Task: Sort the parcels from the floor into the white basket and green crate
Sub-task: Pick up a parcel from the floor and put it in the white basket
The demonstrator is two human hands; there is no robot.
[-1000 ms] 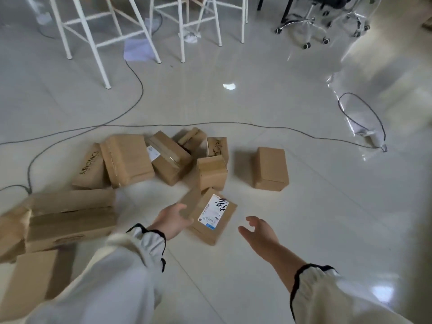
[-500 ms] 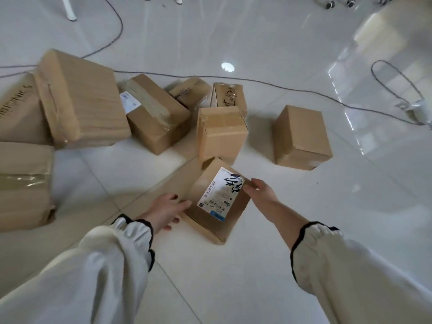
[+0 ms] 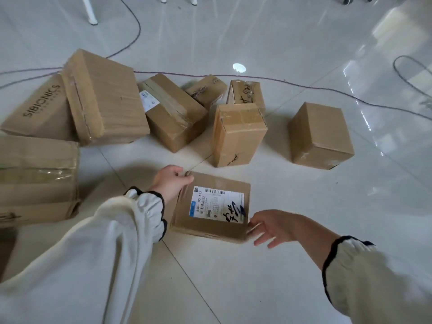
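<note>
A flat cardboard parcel with a white shipping label lies on the floor right in front of me. My left hand grips its far left corner. My right hand touches its near right corner with the fingers spread. Behind it lie several more brown parcels: an upright small one, a lone one at the right, a labelled one, a big one and a SIBIONICS box. Neither the white basket nor the green crate is in view.
A large taped box sits at the left edge. A dark cable runs across the glossy tiled floor behind the parcels, and another loops at the far right. A white stool leg stands at the back.
I have leaned in closer to the pile. Both hands reached the labelled parcel, which has turned from a slanted position to lie nearly square to me.
</note>
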